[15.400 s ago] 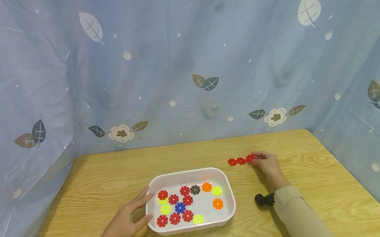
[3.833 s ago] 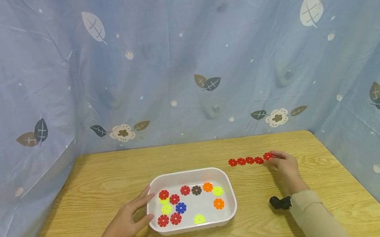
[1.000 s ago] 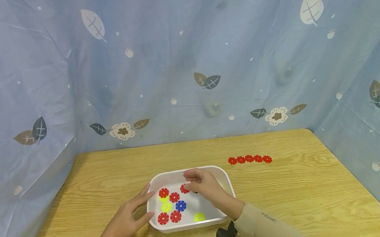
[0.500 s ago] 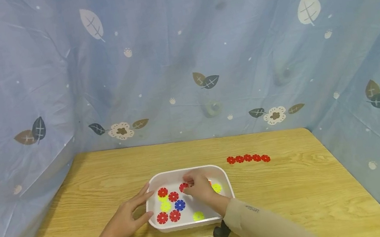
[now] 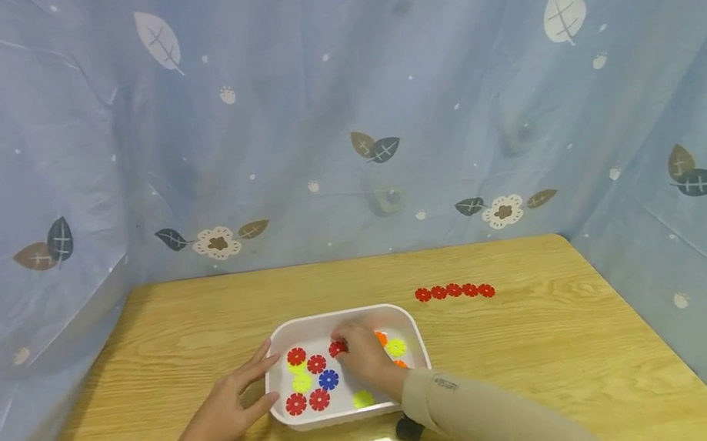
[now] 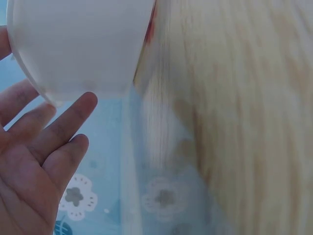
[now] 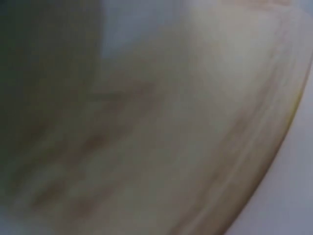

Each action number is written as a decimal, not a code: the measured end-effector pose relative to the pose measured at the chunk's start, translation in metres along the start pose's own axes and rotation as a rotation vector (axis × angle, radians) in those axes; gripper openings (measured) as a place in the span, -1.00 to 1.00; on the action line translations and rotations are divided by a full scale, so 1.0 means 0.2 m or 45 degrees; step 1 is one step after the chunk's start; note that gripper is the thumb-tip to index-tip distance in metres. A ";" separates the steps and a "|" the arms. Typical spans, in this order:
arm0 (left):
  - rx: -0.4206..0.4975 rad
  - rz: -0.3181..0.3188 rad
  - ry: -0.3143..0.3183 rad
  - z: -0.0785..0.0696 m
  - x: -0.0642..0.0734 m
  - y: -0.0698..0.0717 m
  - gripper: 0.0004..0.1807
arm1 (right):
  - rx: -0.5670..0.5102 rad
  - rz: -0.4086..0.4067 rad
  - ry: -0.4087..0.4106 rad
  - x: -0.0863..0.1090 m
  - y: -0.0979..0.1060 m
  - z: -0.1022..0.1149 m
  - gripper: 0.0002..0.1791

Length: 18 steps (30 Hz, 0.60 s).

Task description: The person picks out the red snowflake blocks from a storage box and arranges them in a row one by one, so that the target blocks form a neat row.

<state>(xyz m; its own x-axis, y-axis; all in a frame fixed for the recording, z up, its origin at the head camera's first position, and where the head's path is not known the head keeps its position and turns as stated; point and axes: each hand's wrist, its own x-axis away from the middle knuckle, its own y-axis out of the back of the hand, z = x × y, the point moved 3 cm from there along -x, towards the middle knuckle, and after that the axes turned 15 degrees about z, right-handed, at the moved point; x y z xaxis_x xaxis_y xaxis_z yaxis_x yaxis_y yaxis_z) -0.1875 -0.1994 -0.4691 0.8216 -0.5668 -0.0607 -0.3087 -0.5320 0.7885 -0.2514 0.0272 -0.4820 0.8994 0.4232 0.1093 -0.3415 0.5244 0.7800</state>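
Pinching the red disc [image 5: 337, 349] by its edge probably worked best; it sat far-side in the white tray [image 5: 320, 420], right hand [image 5: 365, 356] curled at it, couldn't tell if gripped. Left hand [image 5: 229, 407] rested spread against the left rim [image 5: 268, 384], gripping nothing, handy for steadying.

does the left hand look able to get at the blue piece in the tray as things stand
Likely yes: the left hand is at the near end of the white tray, and nothing covers the blue piece.

Red notched discs [image 5: 319, 399] lay in a white tray [image 5: 305, 330].
Five more red discs [image 5: 453, 289] made a row to its right.
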 end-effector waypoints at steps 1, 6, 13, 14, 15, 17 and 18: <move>0.008 0.002 0.002 0.00 0.00 0.00 -0.43 | 0.015 0.007 -0.005 0.00 0.00 0.00 -0.66; 0.007 0.004 0.001 0.01 0.00 0.00 -0.44 | 0.037 0.039 0.018 0.00 -0.01 0.01 -0.72; 0.007 -0.005 0.003 0.00 0.00 0.00 -0.44 | 0.052 0.088 0.041 0.00 -0.01 0.01 -0.75; 0.008 -0.007 0.004 0.00 0.01 0.00 -0.44 | 0.050 0.098 0.038 0.00 -0.01 0.01 -0.75; 0.007 -0.006 0.004 0.00 0.01 0.00 -0.44 | 0.054 0.103 0.041 0.00 -0.01 0.02 -0.74; 0.004 -0.004 0.007 0.00 0.01 0.00 -0.44 | 0.066 0.112 0.043 0.01 -0.01 0.02 -0.73; 0.003 -0.004 0.006 0.00 0.00 0.00 -0.44 | 0.075 0.117 0.041 0.01 -0.01 0.02 -0.73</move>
<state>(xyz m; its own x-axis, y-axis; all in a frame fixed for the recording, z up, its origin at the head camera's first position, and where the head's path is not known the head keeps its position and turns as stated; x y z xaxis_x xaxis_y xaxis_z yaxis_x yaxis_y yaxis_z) -0.1869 -0.2002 -0.4693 0.8247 -0.5624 -0.0604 -0.3073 -0.5351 0.7869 -0.2484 0.0240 -0.4811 0.8555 0.4917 0.1627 -0.4045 0.4383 0.8027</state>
